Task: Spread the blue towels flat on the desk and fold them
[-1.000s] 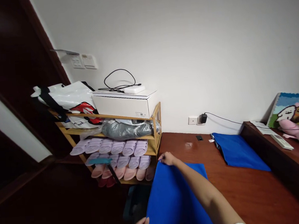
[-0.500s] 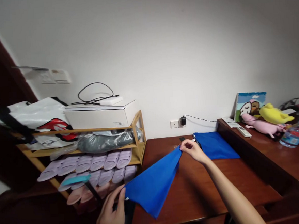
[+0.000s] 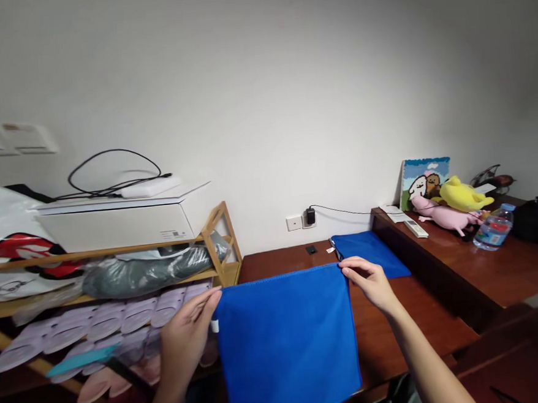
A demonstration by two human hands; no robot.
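Note:
A blue cloth (image 3: 286,347) hangs stretched between my hands above the wooden desk (image 3: 424,313). My left hand (image 3: 188,330) pinches its upper left corner, next to a small white tag (image 3: 215,325) on the side edge. At the upper right corner, my right hand (image 3: 367,280) grips the fabric between thumb and fingers. The lower edge of the cloth runs out of view at the bottom left. Behind my right hand, a second blue cloth (image 3: 371,252) lies flat on the desk, with a dark strip and a white tag at its left edge.
To the left, a wooden rack (image 3: 235,244) bears a white box (image 3: 118,227), a black cable (image 3: 109,152) and rows of slippers (image 3: 134,318). On the raised ledge at right are a water bottle (image 3: 494,229), plush toys (image 3: 464,194) and a remote (image 3: 416,228).
The slack, slanting cloth is now spread out taut with its top edge nearly level. My left hand has risen, and my right hand has shifted slightly right. The view has turned right.

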